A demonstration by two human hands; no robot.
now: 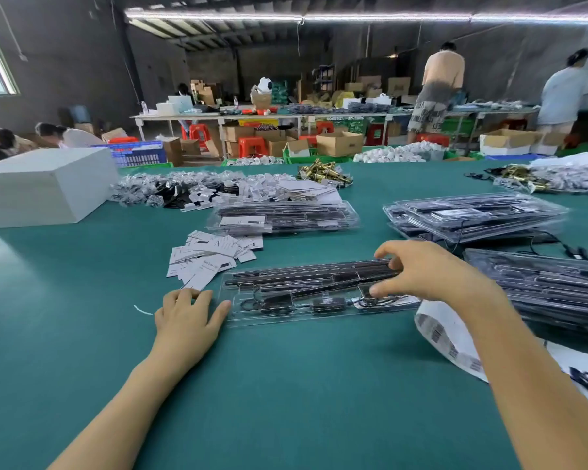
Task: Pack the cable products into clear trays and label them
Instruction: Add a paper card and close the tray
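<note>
A clear plastic tray [286, 318] lies on the green table in front of me, holding black rods and a coiled black cable [272, 303]. My right hand [428, 273] arches over the tray's right end, its curled fingertips touching the rods and the cable part there. My left hand [187, 315] lies flat on the table at the tray's left end, thumb against its edge, fingertips on a white card. A heap of white label cards [214, 256] sits just beyond that hand. A strip of barcode stickers [445, 337] curls under my right forearm.
Stacks of packed trays sit at centre back [286, 217], right back [472, 215] and right [550, 290]. A white box [41, 184] stands at the left. Bagged parts [190, 191] and brass pieces [323, 173] lie further back. People work at other tables.
</note>
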